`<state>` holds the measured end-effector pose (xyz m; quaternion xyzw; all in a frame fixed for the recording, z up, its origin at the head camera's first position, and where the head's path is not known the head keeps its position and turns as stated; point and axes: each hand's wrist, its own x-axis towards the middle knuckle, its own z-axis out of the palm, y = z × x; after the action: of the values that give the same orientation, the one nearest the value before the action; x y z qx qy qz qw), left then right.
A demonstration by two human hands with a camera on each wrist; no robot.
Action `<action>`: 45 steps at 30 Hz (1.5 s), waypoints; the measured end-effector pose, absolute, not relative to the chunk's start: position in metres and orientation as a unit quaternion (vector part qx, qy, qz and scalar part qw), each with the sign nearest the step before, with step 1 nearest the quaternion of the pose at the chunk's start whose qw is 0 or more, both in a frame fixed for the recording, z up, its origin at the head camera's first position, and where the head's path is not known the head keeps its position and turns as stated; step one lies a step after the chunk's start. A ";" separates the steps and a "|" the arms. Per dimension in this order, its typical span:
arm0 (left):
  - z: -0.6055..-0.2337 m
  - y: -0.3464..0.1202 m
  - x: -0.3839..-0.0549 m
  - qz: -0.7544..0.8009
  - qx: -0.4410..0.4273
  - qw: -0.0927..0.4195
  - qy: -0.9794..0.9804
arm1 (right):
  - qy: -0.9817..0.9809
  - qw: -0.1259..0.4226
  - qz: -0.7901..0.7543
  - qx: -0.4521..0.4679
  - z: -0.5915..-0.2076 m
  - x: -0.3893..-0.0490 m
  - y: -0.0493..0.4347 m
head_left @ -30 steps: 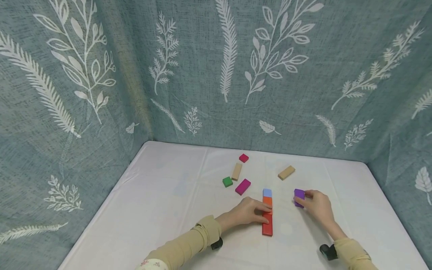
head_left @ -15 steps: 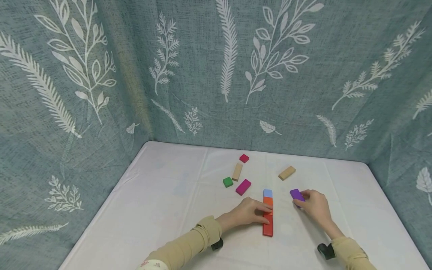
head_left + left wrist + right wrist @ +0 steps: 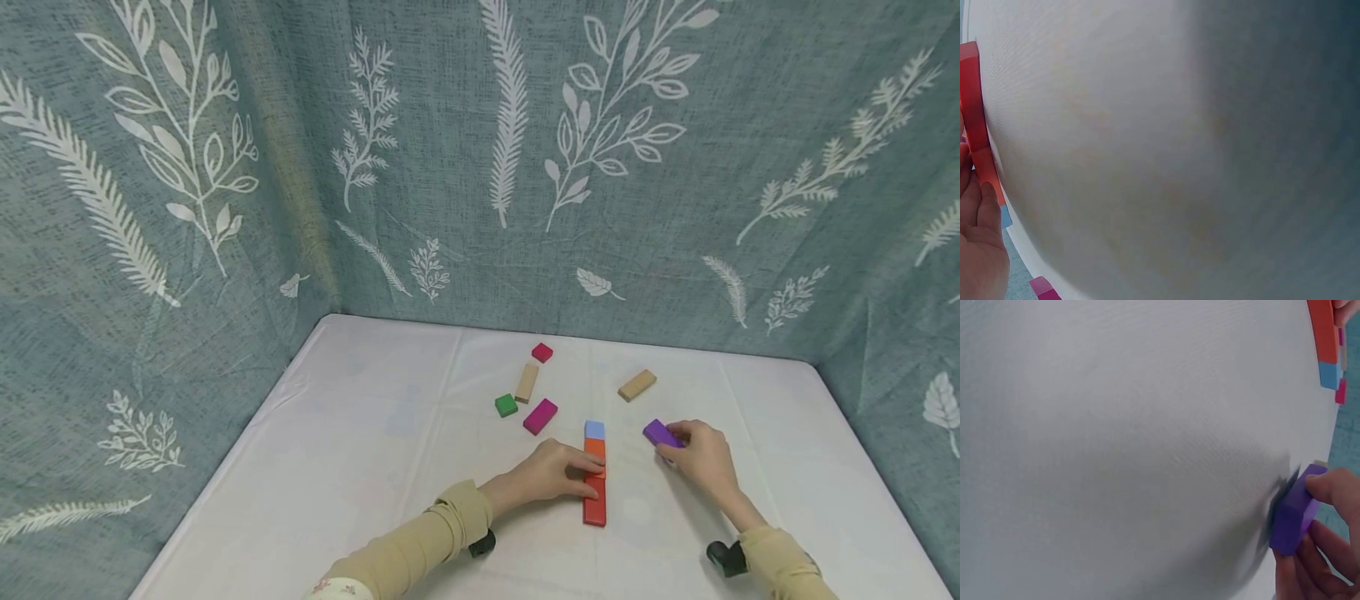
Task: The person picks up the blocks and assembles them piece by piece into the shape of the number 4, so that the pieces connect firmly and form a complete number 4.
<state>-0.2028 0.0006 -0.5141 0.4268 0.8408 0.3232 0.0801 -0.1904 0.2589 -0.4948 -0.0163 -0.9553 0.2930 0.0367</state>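
In the head view, my right hand (image 3: pixel 705 457) pinches a purple wooden block (image 3: pixel 662 432) between thumb and fingers, close over the white cloth. The right wrist view shows the thumb on one face of that block (image 3: pixel 1291 519) and the fingers beneath. To its left a straight row runs away from me: a red block (image 3: pixel 594 510) nearest, an orange block (image 3: pixel 595 448), then a light blue block (image 3: pixel 595 430) at the far end. My left hand (image 3: pixel 550 472) rests on this row with fairly straight fingers, thumb over the red block and fingertips on the orange one.
Beyond the row lie a magenta block (image 3: pixel 541 417), a green block (image 3: pixel 506 405), a plain wood block (image 3: pixel 527 382) and a crimson block (image 3: pixel 542 352). Another wood block (image 3: pixel 637 385) lies farther right. A teal leaf-patterned curtain (image 3: pixel 465 167) encloses the table (image 3: pixel 360 433).
The purple block, upright in the frame one second ago, has turned so its far end points left. My right hand has shifted slightly; the left hand stays on the row.
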 end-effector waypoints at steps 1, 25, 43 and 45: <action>-0.514 0.000 -0.203 0.322 0.426 0.081 0.842 | -0.955 0.038 0.295 -0.016 -0.494 -0.191 0.259; -0.514 0.000 -0.203 0.322 0.422 0.077 0.844 | -0.928 0.080 0.357 0.074 -0.473 -0.206 0.270; -0.513 0.000 -0.203 0.320 0.427 0.083 0.842 | -0.902 0.094 0.366 0.211 -0.466 -0.218 0.269; -0.514 0.000 -0.203 0.321 0.427 0.085 0.841 | -0.900 0.090 0.365 0.220 -0.464 -0.219 0.268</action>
<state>-0.2034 0.0003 -0.5136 0.4269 0.8412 0.3210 0.0847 -0.2189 0.2682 -0.4644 0.2204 -0.9000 0.3654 0.0895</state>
